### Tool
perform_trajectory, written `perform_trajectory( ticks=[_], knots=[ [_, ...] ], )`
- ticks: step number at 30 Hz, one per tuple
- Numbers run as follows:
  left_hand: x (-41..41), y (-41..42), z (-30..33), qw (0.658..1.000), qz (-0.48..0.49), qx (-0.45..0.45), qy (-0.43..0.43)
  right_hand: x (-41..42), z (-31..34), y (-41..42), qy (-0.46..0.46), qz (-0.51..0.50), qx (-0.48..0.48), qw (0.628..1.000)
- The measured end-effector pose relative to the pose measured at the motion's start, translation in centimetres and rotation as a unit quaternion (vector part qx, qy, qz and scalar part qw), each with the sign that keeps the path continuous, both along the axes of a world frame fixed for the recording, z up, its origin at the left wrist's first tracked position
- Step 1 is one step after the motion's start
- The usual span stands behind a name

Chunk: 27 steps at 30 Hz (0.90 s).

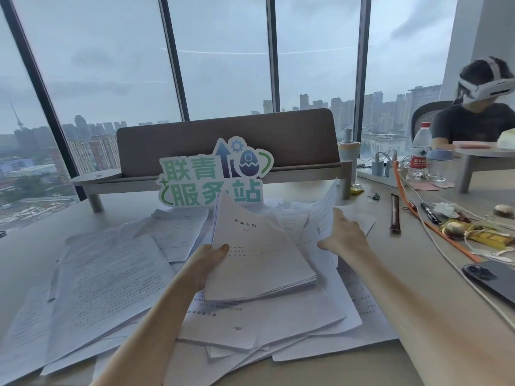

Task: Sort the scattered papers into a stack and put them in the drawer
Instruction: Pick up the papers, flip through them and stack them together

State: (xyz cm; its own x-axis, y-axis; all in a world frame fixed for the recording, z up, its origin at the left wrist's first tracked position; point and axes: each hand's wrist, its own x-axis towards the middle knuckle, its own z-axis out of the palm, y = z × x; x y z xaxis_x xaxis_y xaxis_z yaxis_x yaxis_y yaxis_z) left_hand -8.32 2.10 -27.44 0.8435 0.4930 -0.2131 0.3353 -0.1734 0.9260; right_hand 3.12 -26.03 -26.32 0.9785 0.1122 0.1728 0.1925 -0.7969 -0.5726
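Many white printed papers [106, 277] lie scattered and overlapping across the desk in front of me. My left hand [207, 263] grips a thick stack of papers [259, 254] by its left edge and holds it tilted above the pile, thumb on top. My right hand [345, 235] reaches further back and to the right and pinches a loose sheet [324, 207] whose far corner curls upward. No drawer is in view.
A green and white sign [211, 174] leans on a raised shelf [195, 179] behind the papers. To the right lie a dark phone [493, 280], cables, pens, wrappers and a water bottle [419, 151]. A person with a headset [479, 118] sits at the far right.
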Motion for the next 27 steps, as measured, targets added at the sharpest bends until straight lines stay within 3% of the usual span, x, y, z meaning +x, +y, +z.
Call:
perform_trajectory(
  ticks=[4,15,27],
  knots=[
    [0.0,-0.2,0.0,1.000,0.000,0.001,-0.006,-0.2,-0.1,0.3,-0.007,0.015,0.000,1.000],
    [-0.2,-0.1,-0.1,1.000,0.001,-0.004,-0.013,1.4,-1.4,0.2,0.118,-0.016,0.225,0.967],
    [-0.3,0.3,0.0,0.996,0.023,-0.073,-0.038,3.7,-1.9,-0.6,0.083,-0.054,0.233,0.967]
  ],
)
